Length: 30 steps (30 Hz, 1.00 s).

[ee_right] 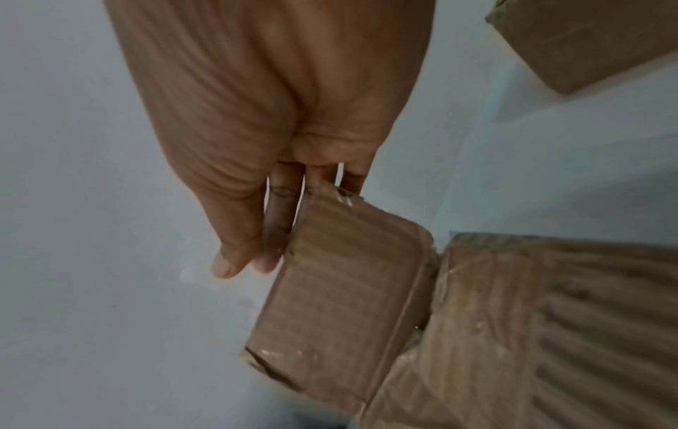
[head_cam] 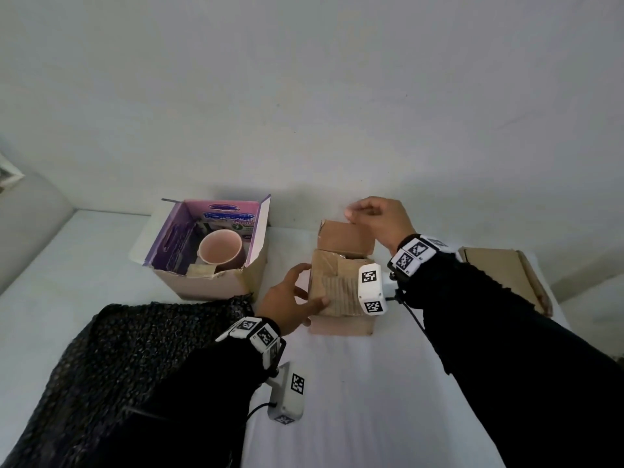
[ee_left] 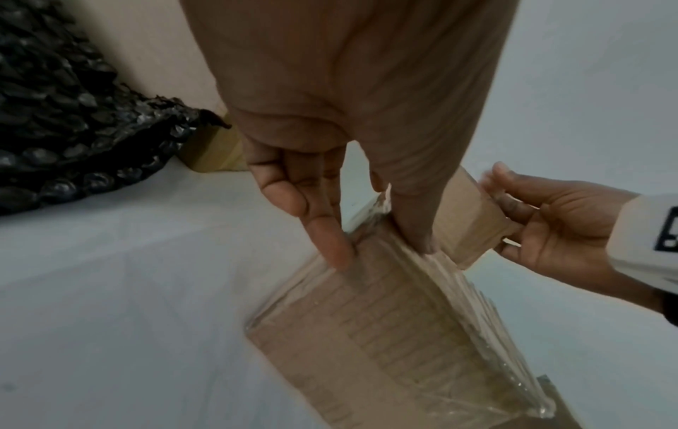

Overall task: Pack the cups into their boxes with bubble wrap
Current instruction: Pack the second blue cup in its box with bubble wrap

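Observation:
A small brown cardboard box (head_cam: 341, 298) wrapped in clear tape stands at the table's middle. My left hand (head_cam: 297, 298) grips its near left corner, thumb on the side and fingers (ee_left: 330, 246) across the taped top (ee_left: 366, 333). My right hand (head_cam: 368, 214) pinches the raised far flap (head_cam: 342, 236) between thumb and fingers (ee_right: 268, 258); that flap (ee_right: 341, 290) stands up from the box. What lies inside is hidden. A pink cup (head_cam: 219, 253) sits in a larger open box (head_cam: 209, 287) with purple flaps, to the left. Black bubble wrap (head_cam: 118, 349) lies at the near left.
A flat brown cardboard piece (head_cam: 506, 275) lies at the right edge of the white table (head_cam: 354, 383). The bubble wrap (ee_left: 55, 130) reaches up against the larger box. A plain wall stands close behind the boxes.

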### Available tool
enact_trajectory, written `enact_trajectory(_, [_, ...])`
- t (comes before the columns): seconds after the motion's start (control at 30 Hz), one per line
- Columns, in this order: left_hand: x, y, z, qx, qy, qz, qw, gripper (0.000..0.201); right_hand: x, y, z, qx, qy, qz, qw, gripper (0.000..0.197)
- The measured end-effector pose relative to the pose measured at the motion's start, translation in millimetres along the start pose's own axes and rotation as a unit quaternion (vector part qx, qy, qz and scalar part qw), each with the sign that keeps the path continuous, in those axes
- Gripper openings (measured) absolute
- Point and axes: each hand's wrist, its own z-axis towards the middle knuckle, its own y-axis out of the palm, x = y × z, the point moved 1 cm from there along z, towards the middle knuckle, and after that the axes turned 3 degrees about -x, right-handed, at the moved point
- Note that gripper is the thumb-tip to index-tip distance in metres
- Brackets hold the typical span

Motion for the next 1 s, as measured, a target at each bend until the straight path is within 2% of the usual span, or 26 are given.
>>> enact_trajectory(0.1, [0, 4, -1, -0.008, -0.043, -0.082, 0.996, 0.059, -11, -4, -14, -0.022, -0.039, 0.016, 0.999, 0.016])
enact_trajectory(0.2, [-2, 8, 0, -0.007, -0.102, -0.181, 0.978, 0.051, -5, -5, -38, -0.019, -0.091, -0.059, 0.994, 0.011])
enact_trajectory(0.27, [-3, 11, 2, -0.001, -0.109, -0.197, 0.974, 0.047, 4, -1, -59, -0.036, -0.121, -0.127, 0.984, 0.007])
enact_trajectory(0.4, [-5, 16, 5, 0.009, -0.113, -0.213, 0.971, 0.045, 27, 9, -92, -0.084, -0.159, -0.278, 0.944, 0.005])
enact_trajectory(0.63, [-5, 23, -1, 0.044, -0.128, -0.256, 0.957, 0.036, 51, 21, -113, -0.043, -0.222, -0.38, 0.897, 0.006])
enact_trajectory(0.73, [-5, 25, -2, 0.081, -0.131, -0.261, 0.953, 0.04, 60, 24, -129, -0.025, -0.278, -0.424, 0.862, 0.011])
enact_trajectory(0.8, [-8, 24, -2, 0.115, -0.097, -0.21, 0.966, 0.049, 73, 24, -146, -0.016, -0.324, -0.447, 0.834, 0.023])
enact_trajectory(0.87, [-8, 21, -4, 0.157, -0.001, -0.067, 0.985, 0.057, 86, 21, -161, -0.007, -0.361, -0.461, 0.811, 0.028])
enact_trajectory(0.93, [-3, 21, -6, 0.18, 0.117, 0.105, 0.971, 0.054, 92, 18, -170, 0.003, -0.379, -0.46, 0.803, 0.028])
enact_trajectory(1.0, [2, 23, -8, 0.16, 0.189, 0.198, 0.948, 0.038, 87, 16, -169, 0.021, -0.38, -0.446, 0.811, 0.02])
